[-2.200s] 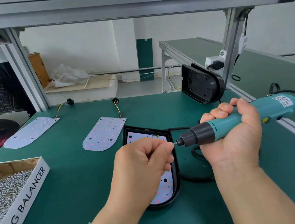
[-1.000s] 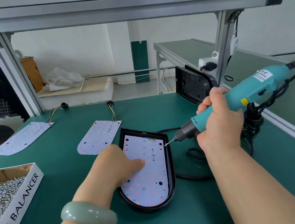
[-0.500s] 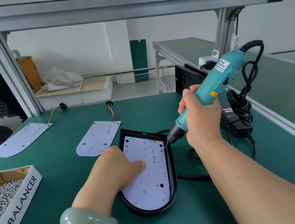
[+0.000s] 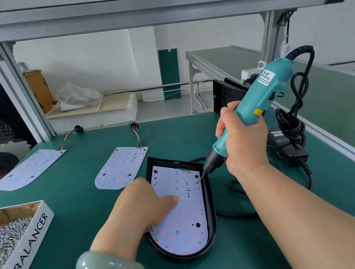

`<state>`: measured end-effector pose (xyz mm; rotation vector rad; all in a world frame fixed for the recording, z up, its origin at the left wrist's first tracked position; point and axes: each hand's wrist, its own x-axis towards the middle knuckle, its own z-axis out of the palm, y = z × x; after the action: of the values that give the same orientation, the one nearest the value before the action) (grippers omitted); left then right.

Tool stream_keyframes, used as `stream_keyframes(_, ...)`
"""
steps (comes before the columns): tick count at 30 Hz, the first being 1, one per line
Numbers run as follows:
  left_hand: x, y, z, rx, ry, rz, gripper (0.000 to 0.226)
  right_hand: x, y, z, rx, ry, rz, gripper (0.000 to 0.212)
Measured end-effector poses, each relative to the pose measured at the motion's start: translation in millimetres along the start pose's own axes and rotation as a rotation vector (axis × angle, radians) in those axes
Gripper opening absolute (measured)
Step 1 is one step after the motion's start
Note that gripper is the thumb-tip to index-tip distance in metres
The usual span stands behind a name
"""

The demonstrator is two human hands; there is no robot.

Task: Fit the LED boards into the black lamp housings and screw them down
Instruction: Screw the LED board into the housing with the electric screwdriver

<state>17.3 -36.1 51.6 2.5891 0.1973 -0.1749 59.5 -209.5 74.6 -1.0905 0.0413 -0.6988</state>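
Note:
A black lamp housing [image 4: 213, 223] lies on the green mat with a white LED board [image 4: 187, 222] seated in it. My left hand [image 4: 146, 206] holds the housing at its left rim, thumb pressed flat on the board; its fingers are hidden under the hand. My right hand [image 4: 242, 144] grips a teal electric screwdriver [image 4: 258, 98], tilted, with its bit tip on the board's upper right corner. Two loose LED boards with wire tails, one [image 4: 121, 166] near and one [image 4: 30, 168] further left, lie behind.
A cardboard box of screws [image 4: 11, 234] sits at the left edge. Another black housing [image 4: 226, 96] leans at the back right by the frame post. The driver's black cable and adapter [image 4: 291, 152] lie right of the housing. An aluminium beam runs overhead.
My left hand left the bit, where it pinched a screw, and came down onto the board. My right hand tipped the driver from level to steep and set its bit on the board's corner.

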Motion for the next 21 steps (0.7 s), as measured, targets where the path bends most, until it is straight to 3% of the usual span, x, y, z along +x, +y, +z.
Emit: stream_keyframes(21, -1.7, 0.6, 0.3, -0.014, 0.003, -0.002, 0.041, -1.1, 6.1, 3.9, -0.018, -0.041, -0.016, 0.015)
